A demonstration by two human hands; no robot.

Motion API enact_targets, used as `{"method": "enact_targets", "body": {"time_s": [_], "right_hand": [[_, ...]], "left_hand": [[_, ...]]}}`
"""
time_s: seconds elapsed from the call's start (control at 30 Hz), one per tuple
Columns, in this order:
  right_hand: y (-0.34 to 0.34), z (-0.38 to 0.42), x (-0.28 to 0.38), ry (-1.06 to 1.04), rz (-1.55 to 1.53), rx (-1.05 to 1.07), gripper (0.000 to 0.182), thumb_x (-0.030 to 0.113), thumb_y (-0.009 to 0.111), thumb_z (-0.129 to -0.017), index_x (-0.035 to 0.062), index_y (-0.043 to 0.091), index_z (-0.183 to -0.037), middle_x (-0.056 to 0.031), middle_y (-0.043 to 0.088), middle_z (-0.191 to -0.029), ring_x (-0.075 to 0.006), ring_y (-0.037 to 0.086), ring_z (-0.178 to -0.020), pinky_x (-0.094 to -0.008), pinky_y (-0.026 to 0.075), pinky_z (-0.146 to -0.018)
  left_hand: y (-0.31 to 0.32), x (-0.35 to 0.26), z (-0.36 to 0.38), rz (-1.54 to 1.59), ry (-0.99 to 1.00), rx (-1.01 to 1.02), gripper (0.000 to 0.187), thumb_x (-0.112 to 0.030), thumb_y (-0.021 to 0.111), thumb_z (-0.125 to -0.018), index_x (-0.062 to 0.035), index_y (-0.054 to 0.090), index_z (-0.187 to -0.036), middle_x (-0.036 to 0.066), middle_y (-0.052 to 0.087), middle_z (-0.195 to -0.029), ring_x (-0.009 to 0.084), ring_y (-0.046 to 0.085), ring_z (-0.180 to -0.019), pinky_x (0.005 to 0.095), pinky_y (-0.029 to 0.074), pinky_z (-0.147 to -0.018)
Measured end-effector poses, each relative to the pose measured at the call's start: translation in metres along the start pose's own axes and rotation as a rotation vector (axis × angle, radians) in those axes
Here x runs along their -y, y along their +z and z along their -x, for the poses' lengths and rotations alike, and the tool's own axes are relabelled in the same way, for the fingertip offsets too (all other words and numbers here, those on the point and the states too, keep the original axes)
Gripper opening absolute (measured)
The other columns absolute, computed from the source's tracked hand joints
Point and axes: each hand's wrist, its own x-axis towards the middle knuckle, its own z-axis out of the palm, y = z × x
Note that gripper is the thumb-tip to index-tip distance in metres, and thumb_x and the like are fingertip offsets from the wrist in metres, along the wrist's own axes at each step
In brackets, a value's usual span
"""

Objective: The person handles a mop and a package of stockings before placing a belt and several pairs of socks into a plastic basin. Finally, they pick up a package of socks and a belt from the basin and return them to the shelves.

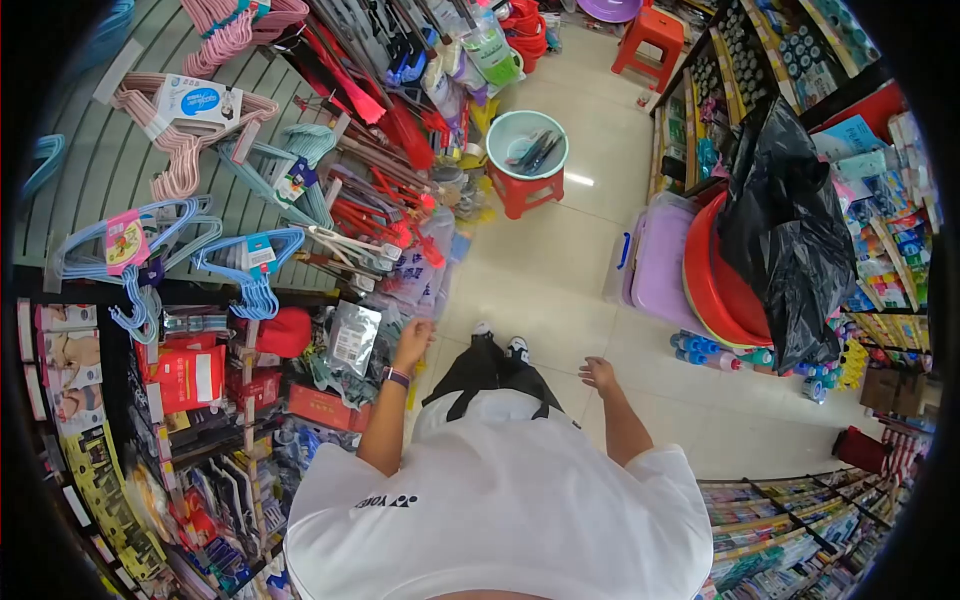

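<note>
My left hand (413, 343), with a dark band on the wrist, hangs beside the shelf on the left with its fingers loosely apart and nothing visible in it. The closest goods to it are a silver packet (354, 338) on the shelf and bagged items in clear purple-printed plastic (415, 285). On the other side of my body, my right hand (598, 374) is held out over the tiled floor. Its fingers are slightly bent and apart, and I see nothing held in them.
Hangers (195, 110) in bundles line the left wall. Ahead, a light-blue basin (527, 143) holding dark items stands on a red stool (524, 190). A purple storage box (660, 255), red basin (715, 265) and black plastic bag (785, 230) crowd the right of the aisle.
</note>
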Motion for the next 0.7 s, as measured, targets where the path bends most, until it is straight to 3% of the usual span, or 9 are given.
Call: {"method": "enact_targets", "body": {"time_s": [0.3, 0.5, 0.7], "right_hand": [[0.053, -0.042, 0.099, -0.069, 0.152, 0.03, 0.034, 0.021, 0.042, -0.087, 0.0048, 0.047, -0.116, -0.0165, 0.059, -0.097, -0.0247, 0.061, -0.081, -0.0365, 0.049, -0.07], [0.074, -0.066, 0.191, -0.129, 0.293, 0.004, 0.032, 0.022, 0.042, -0.088, 0.0051, 0.047, -0.114, -0.0164, 0.06, -0.097, -0.0247, 0.061, -0.08, -0.0369, 0.049, -0.069], [0.087, -0.105, 0.271, -0.157, 0.38, 0.062, 0.032, 0.023, 0.042, -0.089, 0.0062, 0.047, -0.116, -0.0151, 0.06, -0.097, -0.0239, 0.061, -0.08, -0.0362, 0.049, -0.07]], "left_hand": [[-0.009, -0.032, -0.097, 0.046, 0.016, 0.05, 0.02, -0.016, 0.05, -0.085, -0.0028, 0.053, -0.1, 0.006, 0.059, -0.083, 0.0117, 0.055, -0.066, 0.0236, 0.044, -0.058], [-0.024, -0.059, -0.174, 0.058, 0.167, -0.022, 0.02, -0.013, 0.049, -0.084, -0.001, 0.053, -0.099, 0.008, 0.06, -0.082, 0.0143, 0.057, -0.066, 0.0254, 0.045, -0.06], [-0.016, -0.094, -0.205, -0.03, 0.175, -0.05, 0.02, -0.015, 0.049, -0.085, -0.0014, 0.053, -0.1, 0.009, 0.061, -0.083, 0.0148, 0.059, -0.068, 0.0251, 0.046, -0.061]]}}
